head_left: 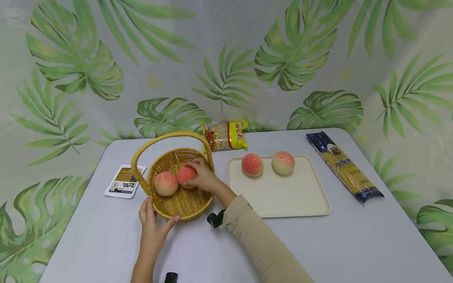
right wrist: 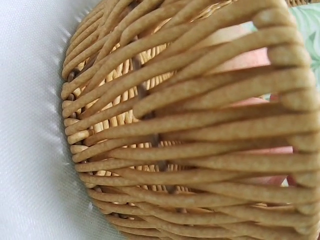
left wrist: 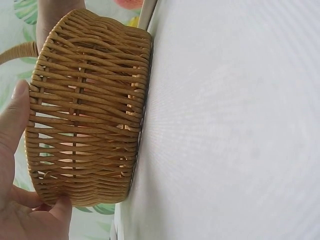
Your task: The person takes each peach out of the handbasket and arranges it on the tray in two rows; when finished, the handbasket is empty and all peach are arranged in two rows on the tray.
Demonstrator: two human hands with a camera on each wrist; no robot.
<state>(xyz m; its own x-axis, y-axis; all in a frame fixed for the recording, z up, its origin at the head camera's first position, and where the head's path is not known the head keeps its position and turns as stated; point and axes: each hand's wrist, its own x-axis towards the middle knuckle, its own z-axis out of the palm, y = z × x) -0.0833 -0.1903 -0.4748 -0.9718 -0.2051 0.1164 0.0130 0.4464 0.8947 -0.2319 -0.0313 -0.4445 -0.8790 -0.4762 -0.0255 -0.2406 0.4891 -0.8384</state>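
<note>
A round wicker basket (head_left: 187,202) with a tall arched handle stands on the left half of the table. Inside it, a pink-and-cream peach (head_left: 166,184) lies on the left. Beside that one, my right hand (head_left: 202,175) grips a second, redder peach (head_left: 186,175), fingers over its top and thumb at the near side. My left hand (head_left: 152,222) holds the basket's near-left rim, thumb and fingers spread around it; the left wrist view shows the thumb (left wrist: 17,112) at the rim. In the right wrist view, the basket's woven wall (right wrist: 200,125) hides the hand.
A cream tray (head_left: 279,196) to the right bears a red peach (head_left: 252,164) and a paler peach (head_left: 283,162). Behind stands a yellow noodle packet (head_left: 225,135). A long pasta packet (head_left: 343,167) lies far right, a flat white packet (head_left: 125,181) left of the basket.
</note>
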